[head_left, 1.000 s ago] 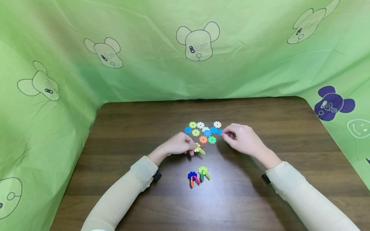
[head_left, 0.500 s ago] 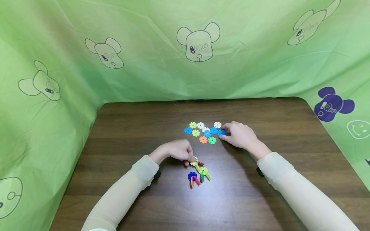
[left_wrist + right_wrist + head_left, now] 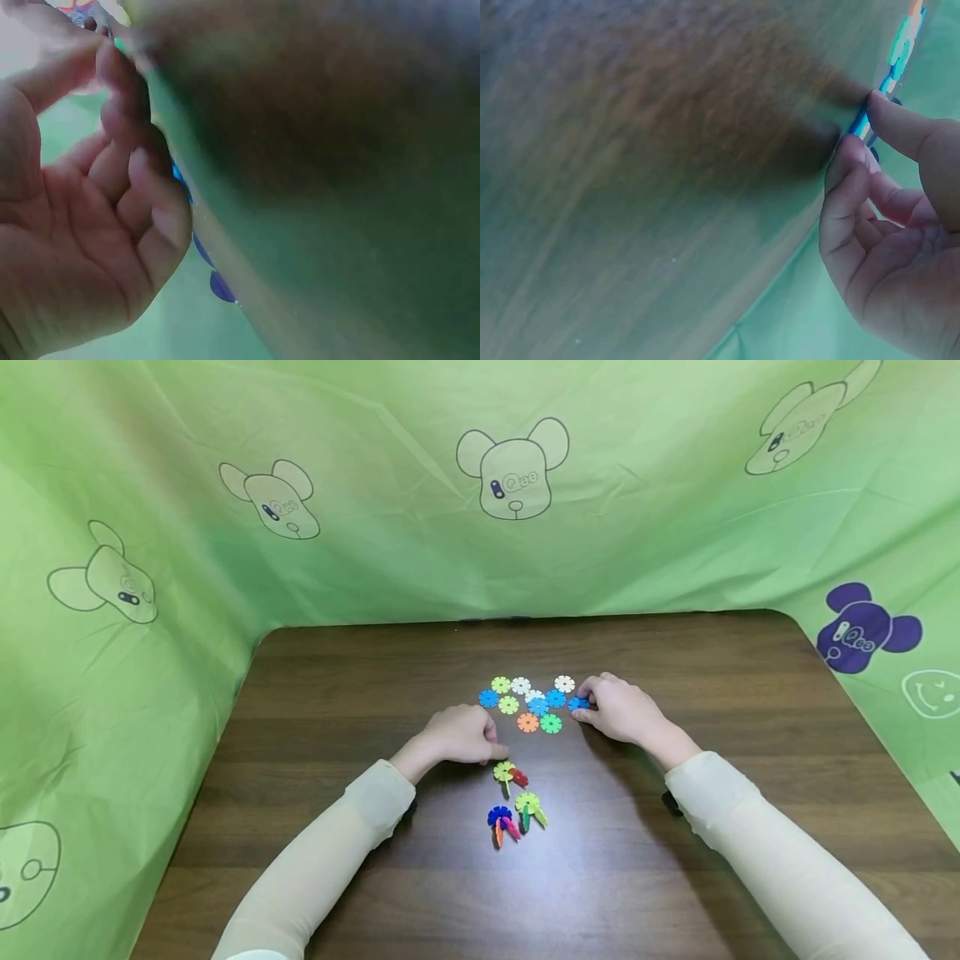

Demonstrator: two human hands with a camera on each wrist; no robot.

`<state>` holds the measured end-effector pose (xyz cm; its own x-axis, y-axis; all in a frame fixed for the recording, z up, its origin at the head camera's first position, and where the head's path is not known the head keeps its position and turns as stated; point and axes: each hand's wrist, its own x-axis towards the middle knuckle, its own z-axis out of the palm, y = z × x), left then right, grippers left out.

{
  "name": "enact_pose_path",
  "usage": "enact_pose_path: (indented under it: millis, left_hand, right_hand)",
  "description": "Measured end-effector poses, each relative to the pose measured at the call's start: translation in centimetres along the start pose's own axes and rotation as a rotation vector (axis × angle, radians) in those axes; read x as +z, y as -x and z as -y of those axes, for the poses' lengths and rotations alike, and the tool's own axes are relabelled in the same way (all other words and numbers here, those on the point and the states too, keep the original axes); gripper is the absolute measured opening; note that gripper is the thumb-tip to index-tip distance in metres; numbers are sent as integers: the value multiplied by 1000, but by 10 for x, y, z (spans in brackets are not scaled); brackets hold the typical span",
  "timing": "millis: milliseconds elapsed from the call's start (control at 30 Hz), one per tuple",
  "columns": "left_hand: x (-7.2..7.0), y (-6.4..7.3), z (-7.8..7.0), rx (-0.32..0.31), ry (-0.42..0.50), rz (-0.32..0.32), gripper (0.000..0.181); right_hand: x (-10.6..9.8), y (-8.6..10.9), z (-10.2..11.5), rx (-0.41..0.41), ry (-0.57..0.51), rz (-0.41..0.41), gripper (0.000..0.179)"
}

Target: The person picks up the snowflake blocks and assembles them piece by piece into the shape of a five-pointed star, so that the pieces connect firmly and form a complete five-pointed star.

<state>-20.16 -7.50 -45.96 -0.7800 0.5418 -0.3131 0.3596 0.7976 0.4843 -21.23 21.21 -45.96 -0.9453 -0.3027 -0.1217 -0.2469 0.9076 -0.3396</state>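
Observation:
My right hand (image 3: 624,707) grips a blue notched plastic disc (image 3: 577,703) by its edges, thumb and finger on either side, flat against the table; the right wrist view has the same blue disc (image 3: 860,120) between the fingertips. My left hand (image 3: 459,735) hovers just behind a small joined piece (image 3: 504,771), a yellow-green disc with a yellow-green and a red disc slotted into it. Loosely bent and holding nothing, the left fingers (image 3: 124,82) also appear in the left wrist view. Closer to me stand a joined yellow-green and green piece (image 3: 527,803) and a dark blue, orange and pink piece (image 3: 500,817).
Several loose discs lie flat between the hands, among them an orange disc (image 3: 528,722), a green disc (image 3: 551,723) and a white disc (image 3: 565,683). The brown wooden table (image 3: 360,677) meets a green printed cloth (image 3: 375,560) at its back and sides.
My left hand carried the yellow-green and red piece toward me, set it down behind the other joined pieces, let go and drew back. The right fingers closed around the blue disc and shifted it slightly right.

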Motion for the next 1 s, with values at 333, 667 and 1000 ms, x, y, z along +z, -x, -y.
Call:
enact_pose_path:
  millis: [333, 667, 1000]
  left_hand:
    - [-11, -24, 4, -99, -198, -321, 33]
    - [-11, -33, 8, -147, -235, -299, 33]
    - [-15, -31, 8, -169, -46, -278, 28]
  right_hand:
    - [1, 1, 1, 39, -58, 3, 34]
    - [5, 5, -3, -11, -87, -57, 29]
    - [2, 17, 0, -114, -101, -148, 18]
